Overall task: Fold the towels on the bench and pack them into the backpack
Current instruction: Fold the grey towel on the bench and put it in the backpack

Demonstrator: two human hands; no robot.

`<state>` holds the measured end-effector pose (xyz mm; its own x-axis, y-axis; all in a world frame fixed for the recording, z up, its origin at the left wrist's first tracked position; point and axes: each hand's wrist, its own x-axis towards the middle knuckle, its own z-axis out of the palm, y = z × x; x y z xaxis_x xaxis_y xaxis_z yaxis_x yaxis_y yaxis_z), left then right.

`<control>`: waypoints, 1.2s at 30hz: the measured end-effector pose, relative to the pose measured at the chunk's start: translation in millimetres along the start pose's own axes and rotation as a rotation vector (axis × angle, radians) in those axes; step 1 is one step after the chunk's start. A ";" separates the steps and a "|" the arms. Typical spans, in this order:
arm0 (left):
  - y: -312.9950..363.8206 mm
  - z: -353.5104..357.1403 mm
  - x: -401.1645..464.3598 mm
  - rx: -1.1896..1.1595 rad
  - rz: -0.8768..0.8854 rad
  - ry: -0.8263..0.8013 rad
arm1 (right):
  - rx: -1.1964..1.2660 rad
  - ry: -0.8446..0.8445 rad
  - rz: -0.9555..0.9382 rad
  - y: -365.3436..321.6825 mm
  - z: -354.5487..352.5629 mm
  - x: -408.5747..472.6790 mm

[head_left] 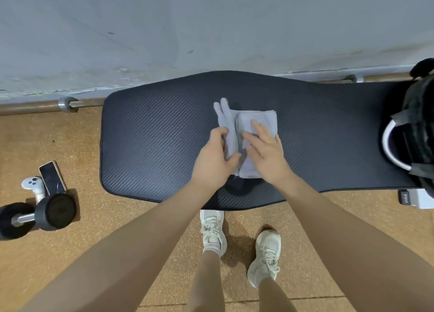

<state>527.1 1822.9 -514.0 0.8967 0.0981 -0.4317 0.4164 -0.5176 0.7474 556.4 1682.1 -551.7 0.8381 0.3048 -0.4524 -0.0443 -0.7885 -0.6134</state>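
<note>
A light grey towel (254,121) lies partly folded in the middle of the black padded bench (152,142). My left hand (215,159) grips the towel's left flap, which stands up in a loose strip. My right hand (265,152) presses flat on the folded right part, fingers straight. The black backpack (415,133) sits open at the bench's right end, a white rim showing at its mouth.
A dumbbell (40,215), a phone (52,178) and a white game controller (32,185) lie on the cork floor at the left. A grey wall and a metal rail (68,104) run behind the bench. My feet in white shoes (213,232) stand at the front edge.
</note>
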 end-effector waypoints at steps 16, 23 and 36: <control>22.2 70.1 11.8 0.247 0.226 -0.213 | 0.451 0.062 0.332 45.7 -31.9 -23.6; 1.0 54.7 33.6 0.862 0.406 -0.249 | -0.312 -0.068 -0.160 51.9 -28.3 -21.5; 21.6 45.9 61.0 1.033 0.247 -0.449 | -0.476 -0.192 0.144 68.7 -57.7 -29.0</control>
<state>583.9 1778.7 -547.5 0.7161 -0.3071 -0.6267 -0.2705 -0.9499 0.1564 560.5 1588.3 -543.3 0.7250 0.2328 -0.6482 0.1373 -0.9711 -0.1952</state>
